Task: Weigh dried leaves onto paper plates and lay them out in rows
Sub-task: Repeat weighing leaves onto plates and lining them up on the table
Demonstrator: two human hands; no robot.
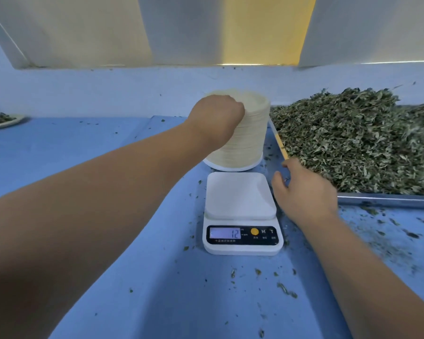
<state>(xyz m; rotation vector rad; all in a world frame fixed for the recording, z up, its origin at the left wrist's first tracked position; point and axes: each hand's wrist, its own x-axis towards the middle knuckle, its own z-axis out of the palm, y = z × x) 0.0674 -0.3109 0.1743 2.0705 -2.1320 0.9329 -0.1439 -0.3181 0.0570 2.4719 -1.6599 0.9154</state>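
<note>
A tall stack of cream paper plates (247,133) stands behind a white digital scale (240,199) whose display reads 12. My left hand (216,113) reaches over the top left of the stack, fingers curled on the edge of the top plates. My right hand (304,189) hovers just right of the scale, fingers loosely spread, holding nothing, beside the near corner of a metal tray (382,199). The tray holds a large heap of dried green leaves (357,140). The scale's platform is bare.
One paper plate with leaves (3,119) sits at the far left edge. The blue table cover (108,277) is sprinkled with leaf crumbs, mostly around and right of the scale. A pale wall and window ledge rise behind.
</note>
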